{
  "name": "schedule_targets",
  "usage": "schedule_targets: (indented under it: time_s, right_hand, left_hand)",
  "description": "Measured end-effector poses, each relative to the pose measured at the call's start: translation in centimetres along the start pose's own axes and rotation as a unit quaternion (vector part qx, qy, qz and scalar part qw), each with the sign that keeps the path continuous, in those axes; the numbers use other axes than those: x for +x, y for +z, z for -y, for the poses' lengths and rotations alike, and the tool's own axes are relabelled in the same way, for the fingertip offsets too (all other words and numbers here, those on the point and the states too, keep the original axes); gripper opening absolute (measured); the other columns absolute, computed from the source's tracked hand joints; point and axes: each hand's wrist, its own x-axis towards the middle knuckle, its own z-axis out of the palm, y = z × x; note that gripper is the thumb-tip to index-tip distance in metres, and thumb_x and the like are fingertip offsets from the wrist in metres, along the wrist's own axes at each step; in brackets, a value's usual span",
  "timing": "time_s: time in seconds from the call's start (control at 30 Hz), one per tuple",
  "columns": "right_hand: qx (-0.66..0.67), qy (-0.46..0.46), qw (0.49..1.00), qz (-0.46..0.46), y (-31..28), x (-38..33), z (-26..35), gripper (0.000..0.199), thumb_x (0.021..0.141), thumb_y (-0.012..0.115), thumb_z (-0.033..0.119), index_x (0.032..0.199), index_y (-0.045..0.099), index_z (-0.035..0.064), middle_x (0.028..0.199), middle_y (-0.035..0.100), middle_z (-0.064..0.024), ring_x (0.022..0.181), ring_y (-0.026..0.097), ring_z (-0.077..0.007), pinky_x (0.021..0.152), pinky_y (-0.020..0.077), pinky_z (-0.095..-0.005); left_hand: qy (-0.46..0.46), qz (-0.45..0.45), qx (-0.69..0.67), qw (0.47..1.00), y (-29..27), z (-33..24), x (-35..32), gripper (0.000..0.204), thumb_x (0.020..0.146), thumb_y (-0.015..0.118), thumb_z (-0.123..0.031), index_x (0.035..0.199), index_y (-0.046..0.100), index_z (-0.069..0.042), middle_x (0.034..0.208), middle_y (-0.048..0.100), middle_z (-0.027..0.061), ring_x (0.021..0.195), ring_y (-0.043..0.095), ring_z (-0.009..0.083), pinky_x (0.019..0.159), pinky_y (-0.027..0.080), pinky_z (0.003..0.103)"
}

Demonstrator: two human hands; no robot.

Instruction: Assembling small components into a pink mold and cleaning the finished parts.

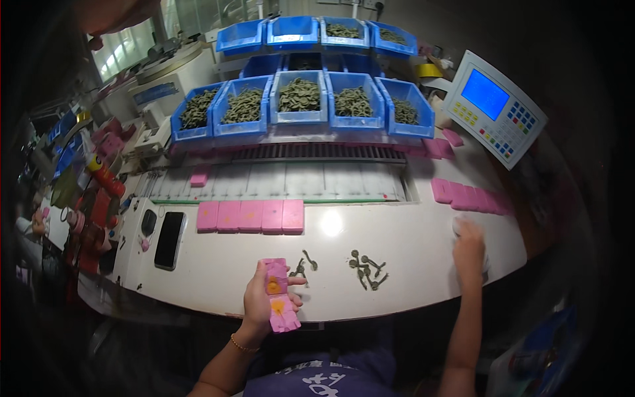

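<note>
My left hand (258,301) is closed around an opened pink mould (283,324), whose two halves lie side by side, each with an orange mark. Just beyond its fingertips lie a few small dark green pieces (311,265) with round heads and thin stems. A second cluster of such green pieces (366,270) is on the table between my hands. At the right, my right hand (469,239) is smeared by motion over the table. Something white shows beside its fingers, too blurred to name. Near my right hand stands a row of pink moulds (471,197).
Another row of pink moulds (250,217) lies left of centre, near a black phone (170,241). Blue bins (299,116) stand in tiers at the back, several with green pieces. A control panel (493,109) with a blue screen leans at the right. Clutter fills the left side.
</note>
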Motion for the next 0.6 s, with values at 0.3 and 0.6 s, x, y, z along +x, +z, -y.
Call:
schedule_targets:
  time_s: [0.3,0.6]
  right_hand:
    - [0.084,0.165,0.972,0.141,-2.0,-1.0,-0.9,0.073,0.08,0.061,0.006,0.149,0.04,0.0124,0.143,0.051,-0.02,0.121,0.055,-0.0425,0.099,0.0474,-0.0464]
    - [0.145,-0.028,0.989,-0.018,0.3,1.3,0.5,0.056,0.08,0.06,0.001,0.136,0.054,-0.0031,0.129,0.06,-0.0252,0.105,0.062,-0.0406,0.094,0.0483,-0.044]
  left_hand:
    - [-0.002,0.032,0.028,0.999,0.7,0.4,0.0,0.06,0.106,0.024,-0.05,0.12,0.046,0.004,0.103,0.066,0.0294,0.057,0.066,0.0267,0.051,0.057,0.034]
    - [-0.006,0.068,0.032,0.997,1.9,0.5,-0.5,0.056,0.107,0.027,-0.047,0.123,0.046,0.002,0.1,0.067,0.0277,0.056,0.066,0.0257,0.049,0.057,0.035]
